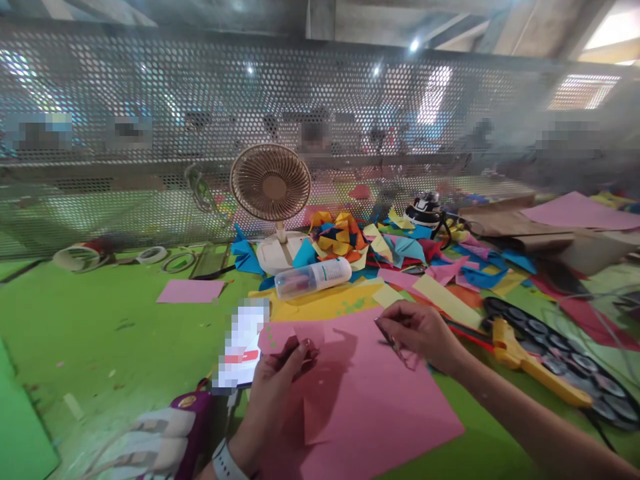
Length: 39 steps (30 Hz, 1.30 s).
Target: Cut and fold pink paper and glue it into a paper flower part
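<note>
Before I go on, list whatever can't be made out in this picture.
All in the head view:
- Phone screen: obscured by pixel blocks.
- Bottle label: lettering too small and blurred.
- Thin tool in the right hand: fingers cover part, so its type is unclear.
- Left hand: curled fingers hide whatever they may pinch.
- Green sheet: cut off by the left edge.

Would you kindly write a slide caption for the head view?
Right hand holding a slim tool, left hand alongside, over pink paper before a fan.
</note>
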Motion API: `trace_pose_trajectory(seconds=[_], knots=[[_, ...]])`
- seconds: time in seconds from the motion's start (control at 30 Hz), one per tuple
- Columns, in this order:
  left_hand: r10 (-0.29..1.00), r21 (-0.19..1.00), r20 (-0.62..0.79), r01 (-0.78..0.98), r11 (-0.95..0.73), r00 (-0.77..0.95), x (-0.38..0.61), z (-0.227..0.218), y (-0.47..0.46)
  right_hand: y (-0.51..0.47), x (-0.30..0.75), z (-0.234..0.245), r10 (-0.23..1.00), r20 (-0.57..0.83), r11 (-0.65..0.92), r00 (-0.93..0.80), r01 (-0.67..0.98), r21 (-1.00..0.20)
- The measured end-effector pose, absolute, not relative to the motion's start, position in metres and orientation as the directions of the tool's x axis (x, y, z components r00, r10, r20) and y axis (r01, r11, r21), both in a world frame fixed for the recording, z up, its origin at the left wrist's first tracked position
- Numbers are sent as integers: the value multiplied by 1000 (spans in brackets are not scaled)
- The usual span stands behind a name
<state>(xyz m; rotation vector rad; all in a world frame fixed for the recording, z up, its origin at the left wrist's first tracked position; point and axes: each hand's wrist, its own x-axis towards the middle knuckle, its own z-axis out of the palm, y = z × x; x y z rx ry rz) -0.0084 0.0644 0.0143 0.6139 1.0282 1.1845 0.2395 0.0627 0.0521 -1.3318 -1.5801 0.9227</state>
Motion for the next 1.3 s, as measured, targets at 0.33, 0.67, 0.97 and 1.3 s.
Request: trace_pose_trajectory(seconds=[0.33,0.67,0.97,1.3], knots=[[939,845,-341,-426,324,37,-8,17,65,69,245,43,896,344,434,-280,715,-549],[945,858,-325,-409,312,40,-11,16,65,82,239,46,990,-48,-42,-135,52,-998],[939,847,-341,-419,326,41,-10,15,65,67,242,47,949,302,315,-89,280,-907],[935,852,-354,-408,328,13,-8,17,63,73,247,39,948,-4,142,-319,433,-890]])
